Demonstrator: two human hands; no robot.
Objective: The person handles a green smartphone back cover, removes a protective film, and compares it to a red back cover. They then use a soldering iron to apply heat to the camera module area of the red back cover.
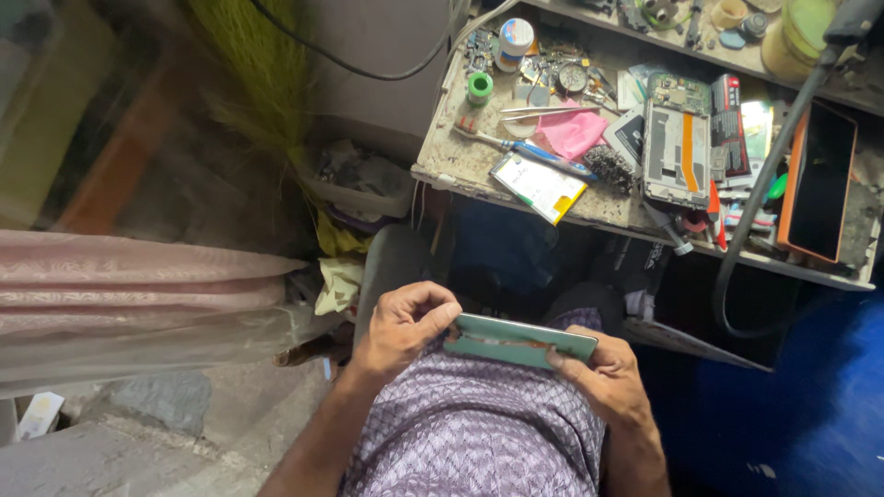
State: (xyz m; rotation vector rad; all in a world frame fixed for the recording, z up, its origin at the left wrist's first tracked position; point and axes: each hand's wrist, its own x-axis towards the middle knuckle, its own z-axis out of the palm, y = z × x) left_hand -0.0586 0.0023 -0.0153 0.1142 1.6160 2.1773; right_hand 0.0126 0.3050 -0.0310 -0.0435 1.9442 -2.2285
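I hold a flat green phone back cover [517, 340] level above my lap, edge toward the camera. My left hand [402, 325] grips its left end with the thumb pressed on the corner. Its right end sits in my right hand [603, 371], fingers curled under it. Purple patterned cloth [479, 428] covers my lap beneath.
A cluttered workbench [460, 161] stands ahead with an opened phone [677, 152], a battery [539, 186], a toothbrush [520, 145], tweezers [543, 111], a pink cloth [573, 132], a green tape roll [479, 87] and an orange-edged phone [818, 184]. A grey hose [769, 184] hangs down on the right. Pale fabric [138, 294] lies left.
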